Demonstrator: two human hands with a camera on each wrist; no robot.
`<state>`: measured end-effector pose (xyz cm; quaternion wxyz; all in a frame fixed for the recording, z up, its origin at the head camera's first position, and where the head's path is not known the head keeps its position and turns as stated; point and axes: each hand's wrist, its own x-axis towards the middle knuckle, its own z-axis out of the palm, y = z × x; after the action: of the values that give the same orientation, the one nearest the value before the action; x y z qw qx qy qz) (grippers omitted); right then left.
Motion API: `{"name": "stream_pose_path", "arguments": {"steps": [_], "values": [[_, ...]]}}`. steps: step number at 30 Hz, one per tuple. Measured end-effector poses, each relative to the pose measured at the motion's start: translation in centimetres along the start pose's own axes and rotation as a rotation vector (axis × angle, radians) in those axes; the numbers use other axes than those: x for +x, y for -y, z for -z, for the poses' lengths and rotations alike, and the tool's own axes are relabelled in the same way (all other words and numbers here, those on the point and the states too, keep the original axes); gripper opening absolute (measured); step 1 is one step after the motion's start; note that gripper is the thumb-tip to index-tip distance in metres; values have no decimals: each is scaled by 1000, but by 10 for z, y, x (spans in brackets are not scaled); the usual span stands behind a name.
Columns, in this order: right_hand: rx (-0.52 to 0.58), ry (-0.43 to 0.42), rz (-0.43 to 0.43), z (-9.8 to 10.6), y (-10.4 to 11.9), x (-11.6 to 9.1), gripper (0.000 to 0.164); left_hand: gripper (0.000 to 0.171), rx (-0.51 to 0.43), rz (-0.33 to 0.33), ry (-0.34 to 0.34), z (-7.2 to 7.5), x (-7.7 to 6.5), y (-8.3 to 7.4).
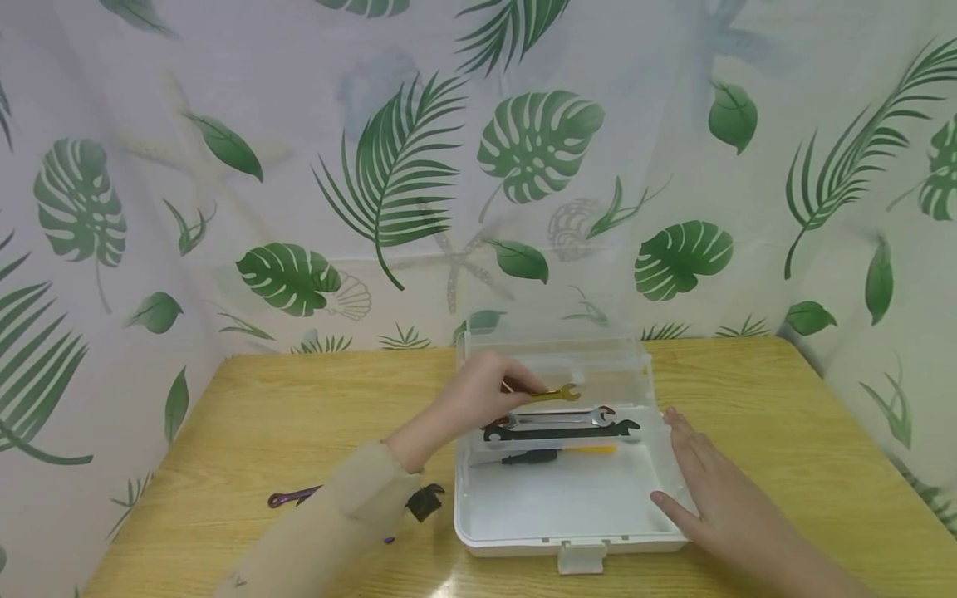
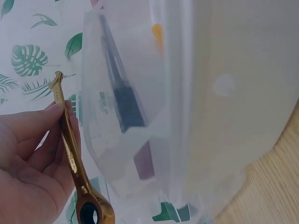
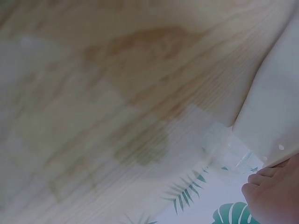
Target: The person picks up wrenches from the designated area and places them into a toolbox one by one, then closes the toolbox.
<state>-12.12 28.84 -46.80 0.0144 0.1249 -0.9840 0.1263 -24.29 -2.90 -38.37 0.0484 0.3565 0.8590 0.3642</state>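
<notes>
My left hand (image 1: 478, 392) pinches a gold combination wrench (image 2: 71, 147) between thumb and fingers, above the back of a white plastic toolbox (image 1: 516, 546). In the left wrist view the wrench's ring end points down, its open end up. Under it, a silver wrench (image 1: 576, 420) and a black wrench (image 1: 561, 433) lie side by side in the box's clear tray. A screwdriver (image 1: 532, 457) with a black and yellow handle lies just in front of them, lower down. My right hand (image 1: 710, 482) rests with extended fingers against the toolbox's right side, thumb over the rim.
The translucent lid (image 1: 553, 336) stands raised at the back, near the leaf-print curtain (image 1: 419, 274). Left of the box on the wooden table (image 1: 247, 415) lie a purple wrench (image 1: 284, 499), partly behind my sleeve, and a dark piece (image 1: 425, 503). A latch (image 1: 581, 559) hangs in front.
</notes>
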Motion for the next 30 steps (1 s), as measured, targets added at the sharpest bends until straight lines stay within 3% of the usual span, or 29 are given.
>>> {"name": "stream_pose_path", "arguments": {"steps": [16,30], "values": [[14,12,-6,-2,-1,0,101,20,-37,14,25,-15,15,-13],[21,-5,0,-1,-1,0,100,19,-79,22,135,-25,15,0]]}}
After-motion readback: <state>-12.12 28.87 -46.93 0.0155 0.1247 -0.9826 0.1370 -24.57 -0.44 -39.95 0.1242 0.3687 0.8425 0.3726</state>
